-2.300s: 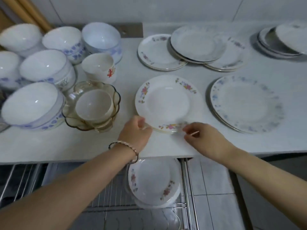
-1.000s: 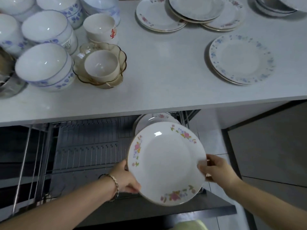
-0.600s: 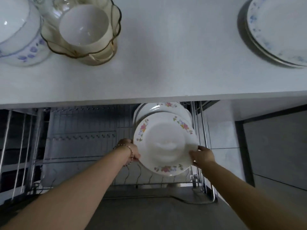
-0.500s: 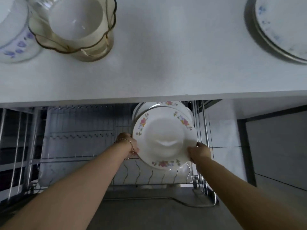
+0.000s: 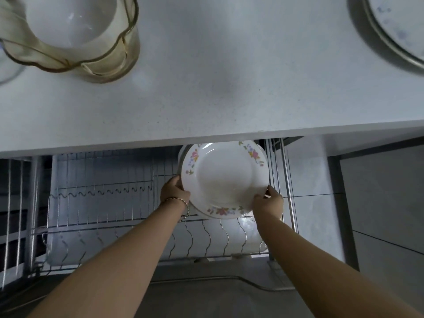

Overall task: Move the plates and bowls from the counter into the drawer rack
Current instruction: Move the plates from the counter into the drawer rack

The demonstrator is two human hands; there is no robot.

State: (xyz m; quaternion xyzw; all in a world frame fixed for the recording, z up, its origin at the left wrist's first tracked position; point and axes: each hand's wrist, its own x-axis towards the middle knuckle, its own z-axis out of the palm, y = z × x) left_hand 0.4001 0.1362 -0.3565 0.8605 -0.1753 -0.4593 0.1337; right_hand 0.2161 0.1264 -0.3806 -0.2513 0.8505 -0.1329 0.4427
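White speckled counter (image 5: 206, 83) has an amber glass bowl (image 5: 75, 53) sitting on it top left, with a white bowl (image 5: 68, 19) inside. Stacked plates (image 5: 399, 31) are at the far right corner. Below, the wire rack (image 5: 142, 226) holds plates (image 5: 183, 154) standing at the back right.

We see a white plate (image 5: 223, 180) rimmed with pink, yellow and purple flower sprigs and green leaves. The surface (image 5: 229, 76) is pale speckled grey-white. An amber glass bowl (image 5: 98, 63) holds a plain white bowl (image 5: 68, 21). The far plate (image 5: 399, 26) shows faint blue flecks. The drawer rack (image 5: 137, 226) is silver wire.
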